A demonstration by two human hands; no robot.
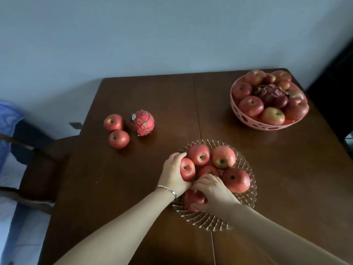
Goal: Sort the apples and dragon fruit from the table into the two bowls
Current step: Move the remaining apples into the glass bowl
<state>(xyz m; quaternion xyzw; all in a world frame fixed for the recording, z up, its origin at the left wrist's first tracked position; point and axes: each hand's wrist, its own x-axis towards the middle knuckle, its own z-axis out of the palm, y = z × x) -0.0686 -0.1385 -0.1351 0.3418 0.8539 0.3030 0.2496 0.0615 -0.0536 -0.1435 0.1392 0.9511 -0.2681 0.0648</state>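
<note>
A clear cut-glass bowl point(246, 196) near the table's front holds several red apples. My left hand point(172, 174) grips an apple point(187, 169) at the bowl's left edge. My right hand point(212, 192) wraps an apple point(193, 198) at the bowl's near-left side. Two loose apples point(114, 122) point(119, 139) and a pink dragon fruit point(142, 122) lie on the table at the left. A pink perforated bowl point(254, 123) at the back right is heaped with apples and a dragon fruit point(270, 93).
The dark wooden table point(277, 169) stands against a pale wall. A wooden chair point(38, 169) sits at the table's left side, with blue fabric point(9, 121) beyond it. Something dark stands at the right edge.
</note>
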